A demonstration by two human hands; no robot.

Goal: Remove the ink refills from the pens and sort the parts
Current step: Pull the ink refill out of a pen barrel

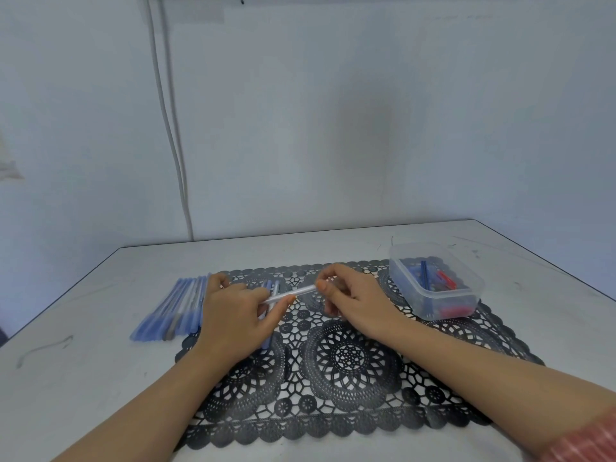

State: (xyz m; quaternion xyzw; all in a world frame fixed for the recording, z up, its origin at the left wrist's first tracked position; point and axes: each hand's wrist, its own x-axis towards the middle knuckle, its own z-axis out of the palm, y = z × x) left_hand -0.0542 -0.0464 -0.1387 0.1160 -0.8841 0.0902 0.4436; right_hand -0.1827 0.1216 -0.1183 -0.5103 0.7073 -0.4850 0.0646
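Holding a clear pen (289, 295) between both hands, a person works over a black lace placemat (346, 355) on a white table (66, 378). The left hand (233, 315) pinches the pen's near end between thumb and curled fingers. The right hand (350, 298) pinches the far end with thumb and fingertips, its other fingers loosely bent. The pen is lifted just above the mat, tilted up toward the right. A pile of blue pens (173, 308) lies on the table just left of the mat, partly behind the left hand. A few more pens (275, 288) rest on the mat beneath the held one. At the mat's far right corner stands a clear plastic tub (465, 265) holding blue and red pen parts (425, 275). Two pale cables (170, 128) run down the wall (366, 111) behind the table. A pink striped sleeve (586, 441) shows at the right forearm. Any print on the pens is too blurred to read.
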